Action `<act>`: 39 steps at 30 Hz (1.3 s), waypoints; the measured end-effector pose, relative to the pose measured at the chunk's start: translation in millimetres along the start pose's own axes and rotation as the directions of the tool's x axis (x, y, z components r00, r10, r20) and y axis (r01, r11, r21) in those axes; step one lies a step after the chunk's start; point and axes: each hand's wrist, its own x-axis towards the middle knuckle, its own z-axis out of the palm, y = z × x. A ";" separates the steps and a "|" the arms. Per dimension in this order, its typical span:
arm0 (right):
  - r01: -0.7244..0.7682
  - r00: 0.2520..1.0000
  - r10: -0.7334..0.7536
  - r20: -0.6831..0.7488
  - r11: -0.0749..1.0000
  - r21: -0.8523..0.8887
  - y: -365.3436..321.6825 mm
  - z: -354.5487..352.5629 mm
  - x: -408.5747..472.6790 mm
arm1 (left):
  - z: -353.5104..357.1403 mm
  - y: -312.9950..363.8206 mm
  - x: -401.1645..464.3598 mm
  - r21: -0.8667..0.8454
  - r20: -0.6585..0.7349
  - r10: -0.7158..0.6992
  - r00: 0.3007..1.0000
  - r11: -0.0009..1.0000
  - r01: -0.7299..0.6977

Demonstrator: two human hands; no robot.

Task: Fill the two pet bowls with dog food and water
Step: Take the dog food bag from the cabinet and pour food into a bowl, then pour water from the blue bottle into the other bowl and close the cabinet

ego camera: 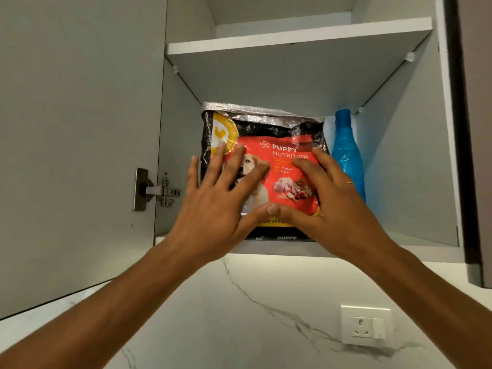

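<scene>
A black and red bag of puppy food (282, 145) stands upright on the lower shelf of an open wall cupboard, its silver top edge folded over. A blue plastic water bottle (347, 153) stands just right of the bag, partly hidden behind my right hand. My left hand (213, 195) is spread flat in front of the bag's left half, fingers apart. My right hand (322, 198) lies over the bag's right half, thumb stretched across its lower front. Neither hand has closed around the bag. No pet bowls are in view.
The cupboard door (80, 129) hangs open to the left on a metal hinge (157, 190). An upper shelf (292, 38) sits above the bag. Below the cupboard is a white marble wall with a socket (366, 326) at the lower right.
</scene>
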 end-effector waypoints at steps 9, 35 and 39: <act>-0.022 0.994 0.044 0.102 0.978 -0.208 -0.4 9.2 21.8 | 15.8 -11.5 9.7 0.135 0.268 -0.068 0.961 0.990 0.033; 0.205 0.892 0.036 0.451 0.856 -0.474 14.4 101.3 117.4 | 87.6 -50.6 87.5 0.119 0.538 -0.189 0.821 0.982 0.148; 0.101 0.942 0.044 0.333 0.909 -0.405 13.7 85.0 114.7 | 77.2 -44.5 90.3 0.097 0.468 -0.245 0.849 0.969 0.226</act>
